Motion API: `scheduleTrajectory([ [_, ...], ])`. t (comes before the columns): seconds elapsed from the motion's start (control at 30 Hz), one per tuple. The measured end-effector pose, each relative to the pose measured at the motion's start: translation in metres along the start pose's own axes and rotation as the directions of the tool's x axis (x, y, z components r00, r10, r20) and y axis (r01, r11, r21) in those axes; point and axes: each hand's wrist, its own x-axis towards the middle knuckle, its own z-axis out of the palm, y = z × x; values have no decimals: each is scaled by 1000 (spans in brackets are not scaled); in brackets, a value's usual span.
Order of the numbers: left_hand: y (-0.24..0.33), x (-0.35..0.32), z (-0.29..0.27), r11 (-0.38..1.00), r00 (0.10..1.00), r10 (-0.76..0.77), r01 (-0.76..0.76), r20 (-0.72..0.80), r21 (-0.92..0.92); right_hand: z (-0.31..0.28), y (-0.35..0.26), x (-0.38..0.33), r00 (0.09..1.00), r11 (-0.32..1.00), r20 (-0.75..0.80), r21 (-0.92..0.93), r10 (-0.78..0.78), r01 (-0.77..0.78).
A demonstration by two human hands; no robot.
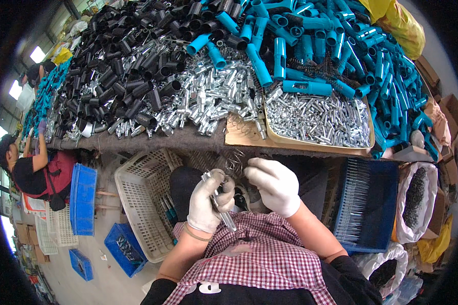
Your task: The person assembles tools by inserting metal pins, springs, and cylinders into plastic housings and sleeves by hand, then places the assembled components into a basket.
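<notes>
In front of my apron, my left hand [206, 203] in a white glove is closed around a shiny metal rod [227, 217], which slants down toward me. My gloved right hand [275, 186] is just to its right, fingers pinched together. A loose wire coil spring [234, 162] sticks out at the fingertips of my right hand, just above my left; its gripped end is hidden. Beyond my hands, on the bench, a shallow tray [369, 144] holds many small silver pins. Silver metal fittings [208, 96] lie heaped to its left.
Black sleeves [122, 76] and teal tubes [308, 88] are piled high on the bench [188, 146]. A white crate [132, 203] stands left of my legs. A blue bin of long metal rods [353, 203] and a white sack [417, 203] stand right. Another person [35, 168] works at far left.
</notes>
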Motion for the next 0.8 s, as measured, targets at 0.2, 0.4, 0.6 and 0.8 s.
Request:
scheduleTrajectory([
  [0.2,6,-3,8,838,970,223,-240,93,491,10,11,-20,599,-561,721,672,349,-483],
  [0.4,15,-2,-2,971,980,195,-200,51,130,-1,0,-8,845,676,141,539,516,-503],
  [0.6,36,1,-12,918,942,337,-327,-6,225,-24,13,-16,930,943,-159,87,331,-321],
  [0.8,19,1,6,714,924,380,-323,43,621,-55,48,8,934,868,-293,-386,206,-312],
])
